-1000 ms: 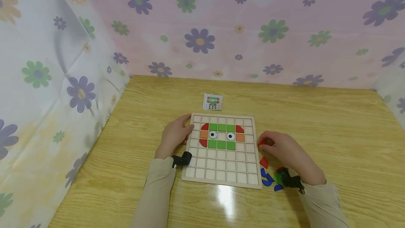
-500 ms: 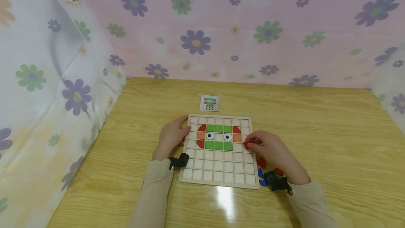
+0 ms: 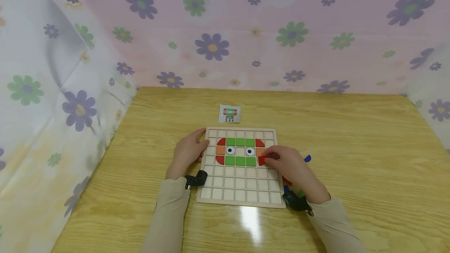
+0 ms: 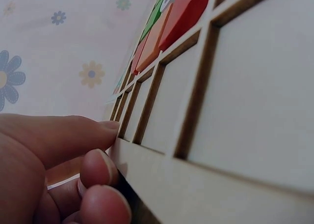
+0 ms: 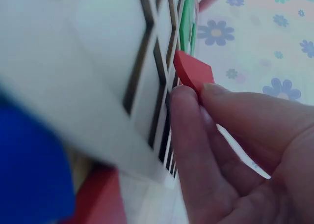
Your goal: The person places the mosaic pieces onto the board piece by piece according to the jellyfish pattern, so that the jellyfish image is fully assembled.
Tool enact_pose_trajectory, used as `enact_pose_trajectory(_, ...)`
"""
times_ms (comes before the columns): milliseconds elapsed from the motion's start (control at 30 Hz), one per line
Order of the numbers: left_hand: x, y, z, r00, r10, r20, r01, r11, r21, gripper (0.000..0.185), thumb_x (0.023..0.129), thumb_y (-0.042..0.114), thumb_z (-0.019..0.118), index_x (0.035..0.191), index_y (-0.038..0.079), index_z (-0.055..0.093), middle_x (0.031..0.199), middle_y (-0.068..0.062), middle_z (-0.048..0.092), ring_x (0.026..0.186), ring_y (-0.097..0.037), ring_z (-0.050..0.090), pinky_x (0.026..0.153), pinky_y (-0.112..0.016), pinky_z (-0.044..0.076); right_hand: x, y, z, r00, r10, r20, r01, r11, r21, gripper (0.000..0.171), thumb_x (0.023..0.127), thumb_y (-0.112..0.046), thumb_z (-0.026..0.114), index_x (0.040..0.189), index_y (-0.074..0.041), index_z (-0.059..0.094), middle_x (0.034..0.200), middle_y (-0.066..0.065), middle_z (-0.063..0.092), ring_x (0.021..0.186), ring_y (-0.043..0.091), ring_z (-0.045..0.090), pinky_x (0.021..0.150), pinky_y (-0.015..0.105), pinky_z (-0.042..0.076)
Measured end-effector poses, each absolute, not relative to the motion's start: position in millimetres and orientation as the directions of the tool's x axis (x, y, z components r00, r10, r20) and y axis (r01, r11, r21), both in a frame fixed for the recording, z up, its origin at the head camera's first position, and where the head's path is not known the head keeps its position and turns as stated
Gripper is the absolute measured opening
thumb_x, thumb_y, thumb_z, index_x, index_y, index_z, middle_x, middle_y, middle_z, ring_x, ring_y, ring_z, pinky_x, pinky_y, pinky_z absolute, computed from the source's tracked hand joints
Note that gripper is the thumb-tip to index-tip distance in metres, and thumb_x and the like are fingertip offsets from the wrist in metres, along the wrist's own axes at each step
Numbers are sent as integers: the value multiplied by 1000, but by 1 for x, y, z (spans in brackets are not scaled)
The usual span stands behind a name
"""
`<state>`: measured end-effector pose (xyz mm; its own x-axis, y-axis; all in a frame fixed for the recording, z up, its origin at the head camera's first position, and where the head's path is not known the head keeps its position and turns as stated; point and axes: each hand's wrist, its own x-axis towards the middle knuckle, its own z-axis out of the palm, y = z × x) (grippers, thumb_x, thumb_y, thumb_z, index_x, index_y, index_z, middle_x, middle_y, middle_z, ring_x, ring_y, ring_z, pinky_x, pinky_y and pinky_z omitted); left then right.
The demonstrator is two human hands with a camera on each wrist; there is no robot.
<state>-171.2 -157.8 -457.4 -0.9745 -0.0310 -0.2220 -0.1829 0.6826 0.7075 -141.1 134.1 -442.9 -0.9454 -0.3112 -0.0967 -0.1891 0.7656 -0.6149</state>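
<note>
A wooden grid board [image 3: 242,188] lies on the table, with green, orange and red tiles and two round eyes in its upper rows. My right hand [image 3: 284,163] pinches a red tile [image 3: 262,161] [image 5: 193,70] over the board's right side, just below the right orange tile [image 3: 260,151]. My left hand [image 3: 188,153] [image 4: 59,165] rests against the board's left edge, its fingertips [image 4: 100,167] touching the rim [image 4: 162,172].
A small picture card [image 3: 230,113] lies beyond the board. Loose pieces lie right of the board: a blue piece [image 3: 307,158], a red piece [image 3: 286,182] and others partly hidden under my right wrist. Flowered cloth walls surround the table.
My right hand lifted the red tile from the table beside the board and carried it left over the grid. A blue piece now shows where that hand was. The left hand stayed put.
</note>
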Motion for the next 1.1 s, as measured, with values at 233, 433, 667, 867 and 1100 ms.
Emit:
enact_pose_trajectory(233,-171,-159,-458,-976,-31,-215,-177,686,706,48,88,32,54,133,27,41,53,-3,55,40,-17,53,42,-28,41,-140,130,-445,-938,-338,-69,-238,778,-581,13,80,-15,66,93,-16,67,87,-4,60,76,12,53,70,33,45)
enact_pose_trajectory(433,-172,-159,-459,-977,-31,-212,-175,683,709,48,87,32,54,133,26,42,52,-3,55,40,-17,53,42,-29,40,-138,130,-446,-912,-409,-19,-334,770,-544,18,79,-15,68,96,-16,67,92,-3,56,76,11,50,67,29,42)
enact_pose_trajectory(667,-172,-159,-459,-976,-35,-215,-180,685,706,48,87,32,54,133,27,41,53,-3,55,40,-17,53,43,-29,41,-139,130,-448,-914,-405,-18,-334,779,-531,20,80,-15,67,100,-16,66,93,-2,56,79,12,51,69,32,42)
enact_pose_trajectory(867,-172,-159,-460,-976,-29,-218,-178,687,705,47,87,32,54,133,27,42,52,-3,55,40,-17,53,43,-29,41,-139,130,-447,-922,-386,-32,-307,780,-546,23,80,-16,67,103,-15,64,93,-2,57,77,12,50,69,32,42)
enact_pose_trajectory(1100,-171,-159,-459,-976,-24,-217,-174,685,707,47,87,32,54,133,26,42,52,-3,55,40,-17,53,42,-29,41,-137,131,-445,-923,-384,-36,-298,770,-564,21,80,-16,67,101,-16,64,92,-3,56,76,12,50,68,31,42)
